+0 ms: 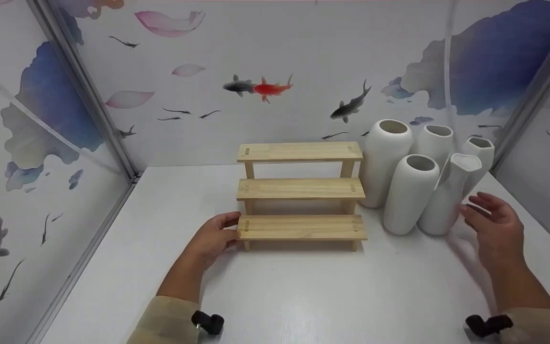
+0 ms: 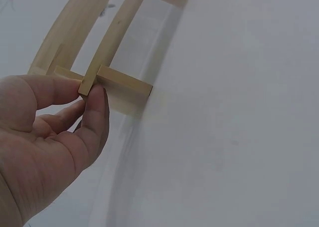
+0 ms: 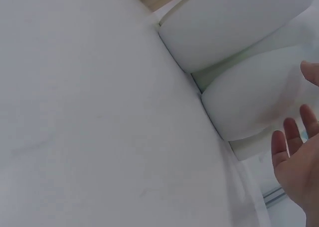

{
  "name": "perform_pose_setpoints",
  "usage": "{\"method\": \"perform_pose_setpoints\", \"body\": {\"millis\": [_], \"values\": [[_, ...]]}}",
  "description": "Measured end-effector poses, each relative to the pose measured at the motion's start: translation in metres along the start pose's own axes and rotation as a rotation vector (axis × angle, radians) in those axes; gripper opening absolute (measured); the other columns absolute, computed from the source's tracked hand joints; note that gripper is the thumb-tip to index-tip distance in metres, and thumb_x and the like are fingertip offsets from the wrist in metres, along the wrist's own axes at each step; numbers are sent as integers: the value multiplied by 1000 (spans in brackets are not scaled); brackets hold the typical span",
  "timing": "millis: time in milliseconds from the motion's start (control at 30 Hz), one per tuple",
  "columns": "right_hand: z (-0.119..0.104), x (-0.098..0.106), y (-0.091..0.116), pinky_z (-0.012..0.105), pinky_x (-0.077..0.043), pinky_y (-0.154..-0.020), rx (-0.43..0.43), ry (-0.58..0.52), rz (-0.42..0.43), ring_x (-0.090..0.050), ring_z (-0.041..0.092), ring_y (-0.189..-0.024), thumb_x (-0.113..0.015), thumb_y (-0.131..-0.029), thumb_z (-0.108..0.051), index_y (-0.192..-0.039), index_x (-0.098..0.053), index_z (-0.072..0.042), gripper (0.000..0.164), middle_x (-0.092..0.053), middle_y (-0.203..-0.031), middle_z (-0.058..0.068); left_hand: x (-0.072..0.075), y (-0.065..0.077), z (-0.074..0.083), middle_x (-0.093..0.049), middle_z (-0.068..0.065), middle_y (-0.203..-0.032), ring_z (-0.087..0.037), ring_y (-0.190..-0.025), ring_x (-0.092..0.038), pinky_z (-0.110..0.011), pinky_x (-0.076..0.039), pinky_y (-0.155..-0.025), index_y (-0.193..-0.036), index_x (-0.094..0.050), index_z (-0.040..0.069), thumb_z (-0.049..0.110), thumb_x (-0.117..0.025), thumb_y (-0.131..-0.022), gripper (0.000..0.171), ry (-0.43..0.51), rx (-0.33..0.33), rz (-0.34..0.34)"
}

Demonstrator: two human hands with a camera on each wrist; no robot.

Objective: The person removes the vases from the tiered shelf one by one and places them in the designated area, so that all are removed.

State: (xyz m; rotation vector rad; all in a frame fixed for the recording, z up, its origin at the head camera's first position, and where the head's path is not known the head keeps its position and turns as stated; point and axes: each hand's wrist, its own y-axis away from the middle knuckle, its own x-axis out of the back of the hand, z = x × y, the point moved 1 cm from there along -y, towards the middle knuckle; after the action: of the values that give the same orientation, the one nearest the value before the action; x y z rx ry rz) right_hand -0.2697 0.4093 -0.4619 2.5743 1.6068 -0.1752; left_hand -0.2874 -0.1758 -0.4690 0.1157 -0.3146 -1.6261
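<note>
A three-tier wooden stand (image 1: 299,189) stands upright on the white table. At the left end of its lowest board, my left hand (image 1: 214,242) pinches the wood between thumb and fingers, as the left wrist view shows at the board's end (image 2: 94,77). To the right of the stand is a tight group of several white vases. My right hand (image 1: 500,235) is beside the front right one, a narrow-necked vase (image 1: 442,205) with a wavy rim. Its fingers (image 3: 293,136) are spread and loosely bent around nothing, close to the vase's side (image 3: 259,100).
Left of the narrow-necked vase is a straight-sided vase (image 1: 407,198), with a tall vase (image 1: 381,162) behind it against the stand. Two more vases, one with a angular rim (image 1: 481,150), stand at the back right. Printed panels (image 1: 275,119) wall the table (image 1: 303,291).
</note>
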Motion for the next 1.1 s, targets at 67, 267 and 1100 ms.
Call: {"method": "perform_pose_setpoints", "body": {"millis": [67,267,1100], "values": [[-5,-3,4,11,-59,-80,23,-65,54,-64,5,-113,-95,-80,-21,-138,-62,-20,67,-67,-124,-9,0,0,0,-54,-12,-158,-24,-126,-66,-42,-55,-109,-155,-53,8,-3,-60,-99,58,-2,5,4],[-17,-21,19,15,-61,-75,50,-169,91,-65,12,-101,-92,-83,-14,-132,-65,-13,56,-67,-113,-1,0,1,0,-54,-11,-159,-24,-128,-65,-42,-54,-111,-155,-54,9,-1,-61,-99,57,-10,16,2],[-24,-123,75,23,-60,-80,191,-74,-382,-69,13,-88,-70,-101,-1,-121,-63,1,21,-70,-96,-1,8,-3,11,-50,-8,-162,-28,-146,-55,-45,-50,-119,-163,-43,13,14,-64,-104,63,-117,-33,101]]}}
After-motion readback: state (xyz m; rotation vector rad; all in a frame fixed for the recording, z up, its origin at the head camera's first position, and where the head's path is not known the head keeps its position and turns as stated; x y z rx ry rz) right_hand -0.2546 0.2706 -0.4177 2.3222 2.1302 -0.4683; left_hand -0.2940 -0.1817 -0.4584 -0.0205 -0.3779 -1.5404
